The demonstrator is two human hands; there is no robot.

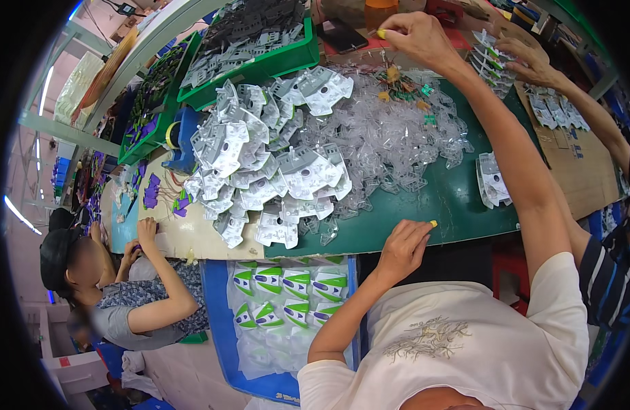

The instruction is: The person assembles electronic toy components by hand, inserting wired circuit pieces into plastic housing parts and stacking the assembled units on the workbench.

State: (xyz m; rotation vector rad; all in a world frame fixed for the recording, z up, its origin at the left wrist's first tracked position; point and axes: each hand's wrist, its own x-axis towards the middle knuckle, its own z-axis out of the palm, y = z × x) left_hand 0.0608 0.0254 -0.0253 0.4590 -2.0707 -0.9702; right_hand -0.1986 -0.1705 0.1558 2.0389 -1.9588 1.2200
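My left hand [402,251] is just over the green table's near edge, fingers drawn together, a small yellow tip at its end. My right hand [423,42] stretches to the far side of the table, fingers bent inward, with a similar yellow tip. Whether these are finger covers or held pieces I cannot make out. Between the hands lies a wide heap of clear plastic parts [390,147]. Small green circuit boards with wires [404,89] rest on its far part, closest to my right hand. To the left, grey-and-white plastic shells [260,157] are piled up.
A green bin [308,51] of grey parts stands behind the shells, near a phone [342,35] and blue tape dispenser [183,140]. Below the table edge, a blue crate [223,342] holds green-and-white pieces. At right, a co-worker's hand [527,60] touches stacked shells; another person sits left.
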